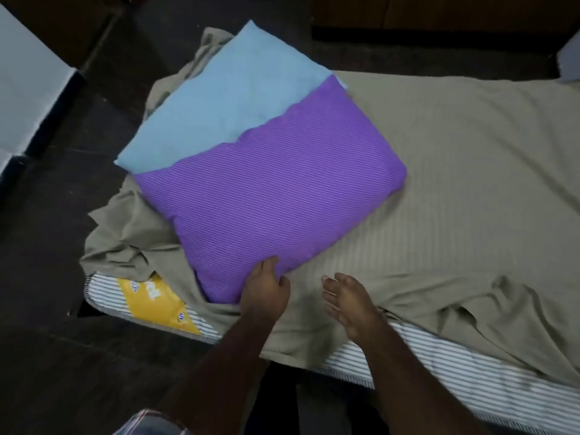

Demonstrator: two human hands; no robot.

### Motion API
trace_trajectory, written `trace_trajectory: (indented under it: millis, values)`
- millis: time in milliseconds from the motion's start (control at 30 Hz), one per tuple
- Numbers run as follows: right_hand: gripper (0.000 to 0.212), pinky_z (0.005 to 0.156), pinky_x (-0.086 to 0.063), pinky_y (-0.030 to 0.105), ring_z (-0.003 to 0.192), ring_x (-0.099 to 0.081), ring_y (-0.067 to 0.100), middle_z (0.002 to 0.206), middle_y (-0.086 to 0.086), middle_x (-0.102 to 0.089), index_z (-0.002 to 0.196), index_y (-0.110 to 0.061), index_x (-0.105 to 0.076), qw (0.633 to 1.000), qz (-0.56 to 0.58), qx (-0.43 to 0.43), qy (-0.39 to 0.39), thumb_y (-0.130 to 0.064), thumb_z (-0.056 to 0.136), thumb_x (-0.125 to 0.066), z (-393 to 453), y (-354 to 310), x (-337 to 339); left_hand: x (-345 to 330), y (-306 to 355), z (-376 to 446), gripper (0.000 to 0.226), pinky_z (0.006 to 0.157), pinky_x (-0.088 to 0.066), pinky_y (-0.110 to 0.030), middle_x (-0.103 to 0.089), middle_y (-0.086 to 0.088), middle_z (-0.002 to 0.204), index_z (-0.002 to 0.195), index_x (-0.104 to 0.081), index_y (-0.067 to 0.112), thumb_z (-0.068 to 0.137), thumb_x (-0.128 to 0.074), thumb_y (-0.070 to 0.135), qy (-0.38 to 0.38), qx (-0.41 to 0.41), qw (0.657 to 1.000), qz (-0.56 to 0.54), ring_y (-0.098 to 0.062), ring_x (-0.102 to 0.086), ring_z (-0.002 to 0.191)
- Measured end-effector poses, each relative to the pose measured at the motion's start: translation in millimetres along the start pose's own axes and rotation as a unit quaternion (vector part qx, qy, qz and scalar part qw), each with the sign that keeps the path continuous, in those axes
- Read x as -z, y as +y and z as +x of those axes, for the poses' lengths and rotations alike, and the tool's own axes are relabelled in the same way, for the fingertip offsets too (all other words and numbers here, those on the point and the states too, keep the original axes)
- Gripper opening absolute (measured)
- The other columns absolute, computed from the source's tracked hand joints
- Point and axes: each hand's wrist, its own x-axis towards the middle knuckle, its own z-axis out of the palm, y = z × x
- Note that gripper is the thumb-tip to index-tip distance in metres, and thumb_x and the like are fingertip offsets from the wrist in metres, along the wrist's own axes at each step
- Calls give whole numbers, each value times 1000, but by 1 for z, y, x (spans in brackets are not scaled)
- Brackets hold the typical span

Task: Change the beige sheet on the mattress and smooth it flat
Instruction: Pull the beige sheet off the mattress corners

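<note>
Mattress: grey-and-white striped mattress [439,356] on the dark floor [47,340], its near edge and left corner bare, a yellow printed label [157,302] showing on that corner.
Sheet: beige finely striped cloth sheet [455,167] spread over most of the mattress, flat at the far right, bunched in folds at the left end and wrinkled along the near edge; it lies directly under both hands.
Purple pillow: purple ribbed pillow [266,199] lying on the sheet, overlapping the pale blue pillow [226,98] behind it.
Left hand: left hand [265,293] gripping the purple pillow's near corner, thumb on top.
Right hand: right hand [348,304] just beside it, fingers loosely spread, over the sheet, holding nothing.
</note>
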Motion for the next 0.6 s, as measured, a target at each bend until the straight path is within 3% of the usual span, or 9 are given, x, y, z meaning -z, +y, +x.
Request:
trace_trajectory:
  millis: [33,167,233,300,333,400,467,533,600]
  values:
    - [43,91,-52,39,94,-62,19,100,4,-63,130,-25,-46,1000,14,-5,-6,-26,93,-69,8,-6,-16,13,-5,12,46,101,-47,-45,-61,-8,132,134,-59,13,89,-61,22,24,-17,1000,-7,-31,-55,123]
    - [23,68,-44,30,72,-54,14,85,-2,-58,105,-24,-58,996,94,-8,10,-42,93,-67,41,-33,-78,70,-28,66,40,84,-53,-48,-67,-3,106,118,-66,21,82,-53,34,151,-125,980,21,-32,-63,98]
    - [49,68,-46,32,79,-61,22,98,2,-70,115,-18,-66,993,117,-5,28,-55,83,-72,59,-41,-102,100,-41,95,37,86,-50,-48,-64,-1,110,119,-64,24,84,-59,35,204,-136,968,54,-31,-60,101]
    - [93,77,-56,43,96,-68,29,115,7,-74,123,-18,-67,987,153,0,38,-71,50,-86,78,-45,-122,125,-54,122,43,91,-45,-46,-60,-4,119,125,-61,23,85,-68,38,248,-81,965,34,-30,-54,110]
    - [105,85,-58,53,104,-69,30,117,7,-74,124,-19,-67,983,181,1,44,-73,37,-90,85,-46,-130,135,-60,135,49,95,-43,-45,-57,-6,126,129,-59,20,86,-71,41,262,-25,965,-8,-29,-51,116]
    - [108,91,-52,65,110,-69,33,121,6,-73,128,-23,-66,971,233,5,63,-70,34,-93,98,-46,-139,150,-78,161,64,106,-39,-43,-54,-12,137,138,-54,13,87,-73,46,273,109,945,-144,-30,-48,128]
    - [107,88,-52,67,112,-68,35,127,6,-70,134,-26,-61,961,265,12,83,-68,41,-94,104,-43,-145,157,-103,184,68,110,-42,-41,-57,-12,140,142,-51,8,91,-68,50,258,190,889,-328,-29,-52,131]
    - [102,86,-52,67,112,-67,36,127,7,-70,135,-26,-60,952,288,1,104,-69,47,-90,98,-41,-150,159,-127,196,62,100,-51,-43,-66,-1,127,133,-57,15,92,-59,61,207,230,825,-472,-28,-61,122]
    - [87,96,-50,63,119,-63,36,130,8,-68,135,-23,-62,950,303,-16,77,-73,65,-76,89,-41,-157,159,-136,197,70,93,-53,-40,-69,5,124,133,-59,26,87,-49,77,87,261,772,-573,-24,-65,117]
